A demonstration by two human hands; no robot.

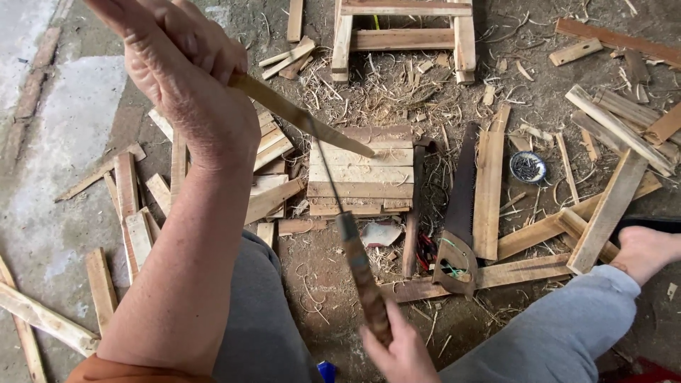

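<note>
My left hand (186,76) is raised at the upper left, closed around a thin flat strip of light wood (301,115) that slants down to the right. My right hand (403,349) at the bottom centre grips the brown handle of a knife (362,273). The knife's narrow blade points up and meets the strip near its middle. Below them on the ground sits a small stack of flat wooden slats (360,172).
A handsaw (457,227) lies right of the stack, beside a round tin of nails (528,167). Wood offcuts (135,213), longer battens (610,206) and shavings cover the dirt floor. A wooden frame (404,32) stands at top centre. My knees and bare foot (645,252) are at the bottom.
</note>
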